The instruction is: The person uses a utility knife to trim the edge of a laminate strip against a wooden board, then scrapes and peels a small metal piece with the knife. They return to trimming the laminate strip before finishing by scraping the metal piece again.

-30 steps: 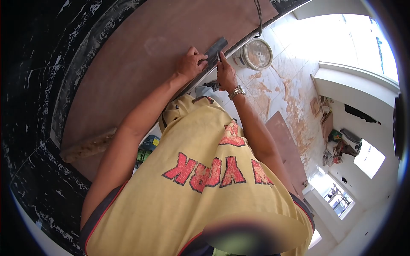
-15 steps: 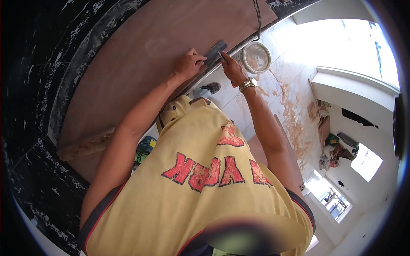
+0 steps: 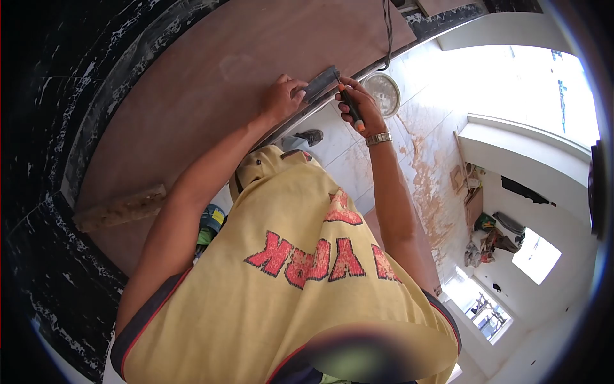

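Note:
A flat dark grey strip (image 3: 320, 84) lies across the front edge of the brown board (image 3: 211, 96). My left hand (image 3: 283, 99) is closed, thumb and fingers pinched at the strip's near left end. In my right hand (image 3: 364, 107), which wears a metal watch, is a slim screwdriver-like tool (image 3: 351, 107) with a black and orange handle. Its thin tip points up and left, right at the strip's far right end. The handle's butt slants down toward my wrist.
A round bucket (image 3: 382, 95) stands on the stained tile floor (image 3: 409, 150) beyond my right hand. A black cable (image 3: 387, 38) hangs over the board's edge. A rough plank (image 3: 121, 208) lies at the left, near black marbled slabs (image 3: 38, 141). Below the board shows a shoe (image 3: 311, 137).
My right hand has turned and shifted a little down and right, bringing the tool's handle into sight. My left hand stays at the strip. The whole view has shifted slightly.

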Demonstrator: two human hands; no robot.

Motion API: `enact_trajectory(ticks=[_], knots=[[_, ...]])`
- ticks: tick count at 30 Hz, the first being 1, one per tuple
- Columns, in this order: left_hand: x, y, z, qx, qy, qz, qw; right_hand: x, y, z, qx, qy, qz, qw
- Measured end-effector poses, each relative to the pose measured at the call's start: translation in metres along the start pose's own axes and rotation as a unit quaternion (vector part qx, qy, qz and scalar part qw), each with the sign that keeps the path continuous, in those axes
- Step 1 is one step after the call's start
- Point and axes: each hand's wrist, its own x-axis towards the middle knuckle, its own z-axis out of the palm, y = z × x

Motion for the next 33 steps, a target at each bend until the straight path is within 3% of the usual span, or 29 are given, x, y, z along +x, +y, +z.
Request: enact_trajectory(ticks=[1, 2, 4, 7, 8, 9, 12, 13, 16, 17, 18, 20, 22, 23, 25, 28, 31, 33], knots=[[-0.001, 0.007, 0.000, -0.035, 0.027, -0.004, 0.999, -0.001, 0.001, -0.005, 0.092, -0.032, 0.016, 0.995], [-0.002, 0.015, 0.004, -0.161, 0.010, -0.055, 0.985, -0.003, 0.004, -0.010, 0.144, -0.095, 0.032, 0.984], [-0.006, 0.062, -0.002, -0.401, -0.027, -0.156, 0.902, -0.016, 0.015, -0.012, 0.250, -0.216, 0.068, 0.941], [-0.013, 0.103, -0.020, -0.529, -0.100, -0.159, 0.828, -0.032, 0.030, 0.003, 0.293, -0.252, 0.074, 0.919], [-0.014, 0.106, -0.020, -0.523, -0.087, -0.162, 0.832, -0.036, 0.032, 0.006, 0.298, -0.254, 0.071, 0.918], [-0.014, 0.110, -0.021, -0.519, -0.073, -0.164, 0.836, -0.039, 0.031, 0.011, 0.301, -0.250, 0.065, 0.918], [-0.017, 0.122, -0.032, -0.537, -0.046, -0.192, 0.820, -0.058, 0.022, 0.024, 0.238, -0.103, -0.019, 0.966], [-0.018, 0.125, -0.035, -0.547, -0.038, -0.205, 0.811, -0.053, 0.025, 0.008, 0.302, -0.208, -0.020, 0.930], [-0.017, 0.124, -0.032, -0.600, -0.017, -0.294, 0.744, -0.072, 0.020, 0.013, 0.311, -0.113, -0.108, 0.938], [-0.016, 0.124, -0.031, -0.623, -0.020, -0.317, 0.715, -0.070, 0.021, 0.011, 0.344, -0.168, -0.133, 0.914], [-0.013, 0.124, -0.030, -0.646, -0.026, -0.338, 0.684, -0.070, 0.024, 0.020, 0.337, -0.144, -0.187, 0.912], [-0.011, 0.126, -0.028, -0.680, -0.060, -0.348, 0.643, -0.063, 0.028, 0.037, 0.228, -0.074, -0.276, 0.931], [-0.013, 0.127, -0.024, -0.701, -0.124, -0.327, 0.622, -0.054, 0.031, 0.053, 0.022, 0.008, -0.258, 0.966], [-0.015, 0.126, -0.019, -0.699, -0.132, -0.320, 0.626, -0.046, 0.035, 0.058, -0.028, 0.078, -0.251, 0.964], [-0.019, 0.117, -0.006, -0.696, -0.143, -0.303, 0.635, -0.035, 0.036, 0.054, -0.084, 0.123, -0.237, 0.960], [-0.018, 0.091, 0.007, -0.661, -0.107, -0.391, 0.631, -0.015, 0.040, 0.051, -0.168, 0.191, -0.225, 0.941], [-0.019, 0.059, 0.007, -0.559, -0.064, -0.431, 0.705, 0.008, 0.044, 0.030, -0.184, 0.201, -0.213, 0.938], [-0.018, 0.044, 0.008, -0.362, -0.021, -0.315, 0.877, 0.026, 0.047, 0.008, -0.227, 0.196, -0.226, 0.927]])
